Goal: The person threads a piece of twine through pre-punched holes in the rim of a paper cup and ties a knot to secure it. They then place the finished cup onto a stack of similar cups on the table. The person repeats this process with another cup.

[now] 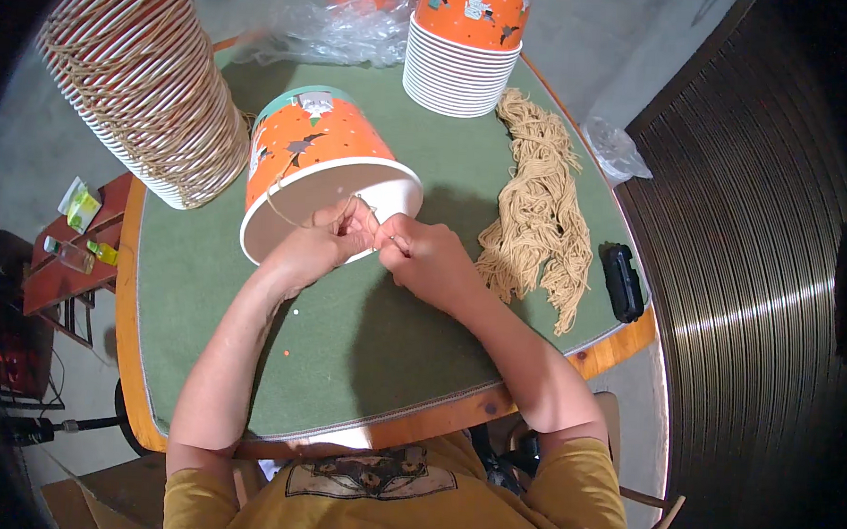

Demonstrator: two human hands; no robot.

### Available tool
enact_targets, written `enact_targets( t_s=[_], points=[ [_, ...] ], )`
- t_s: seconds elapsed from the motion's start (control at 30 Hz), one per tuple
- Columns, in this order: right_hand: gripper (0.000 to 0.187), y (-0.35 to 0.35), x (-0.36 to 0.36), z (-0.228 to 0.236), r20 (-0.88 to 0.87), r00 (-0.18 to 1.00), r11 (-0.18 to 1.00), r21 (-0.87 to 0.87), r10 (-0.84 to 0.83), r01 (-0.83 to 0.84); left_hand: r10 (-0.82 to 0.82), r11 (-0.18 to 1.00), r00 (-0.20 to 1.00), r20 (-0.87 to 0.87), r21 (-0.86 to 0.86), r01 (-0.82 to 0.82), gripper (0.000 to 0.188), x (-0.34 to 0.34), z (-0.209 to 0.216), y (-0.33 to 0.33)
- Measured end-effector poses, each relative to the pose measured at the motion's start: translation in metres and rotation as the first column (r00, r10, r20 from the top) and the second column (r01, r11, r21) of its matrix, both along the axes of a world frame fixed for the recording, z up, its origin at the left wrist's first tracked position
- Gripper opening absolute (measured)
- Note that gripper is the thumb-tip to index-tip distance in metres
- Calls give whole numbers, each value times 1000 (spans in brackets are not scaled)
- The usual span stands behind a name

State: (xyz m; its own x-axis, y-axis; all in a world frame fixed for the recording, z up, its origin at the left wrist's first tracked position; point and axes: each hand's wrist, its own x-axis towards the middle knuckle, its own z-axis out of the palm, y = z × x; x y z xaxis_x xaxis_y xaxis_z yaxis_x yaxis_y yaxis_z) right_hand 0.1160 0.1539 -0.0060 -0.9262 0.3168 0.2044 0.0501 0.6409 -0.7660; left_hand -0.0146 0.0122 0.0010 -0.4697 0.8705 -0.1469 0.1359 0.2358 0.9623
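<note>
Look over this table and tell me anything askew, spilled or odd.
Little stands out. The orange paper bucket lies tipped on its side at both hands, left hand and right hand. The tall stack of buckets at the table's far left leans. Two tiny specks lie on the green mat.

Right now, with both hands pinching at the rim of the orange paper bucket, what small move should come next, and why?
Probably draw the tan string snug through the rim of the orange paper bucket. It loops loose there, while the left hand and right hand meet fingertip to fingertip at the rim.
</note>
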Motion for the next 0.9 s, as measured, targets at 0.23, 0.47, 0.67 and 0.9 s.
enact_targets(
  t_s=[0.23, 0.47, 0.67, 0.9],
  points=[
    [13, 2, 0, 5, 33, 999, 991, 130, 3, -7, -10, 997, 999, -48, 70, 14, 9, -1, -12, -1],
    [16, 1, -3, -3, -36, 996, 912, 400, -81, 89, 107, 992, 943, -316, 93, -81, 7, 19, -2, 2],
    [16, -1, -4, -6, -93, 992, 937, 330, -91, 117, 165, 978, 892, -422, 185, -94, 11, 18, -16, 5],
    [20, -2, -2, 2, -25, 998, 936, 347, -61, 66, 206, 974, 876, -437, 180, -140, 15, 21, -16, 5]
  ],
)
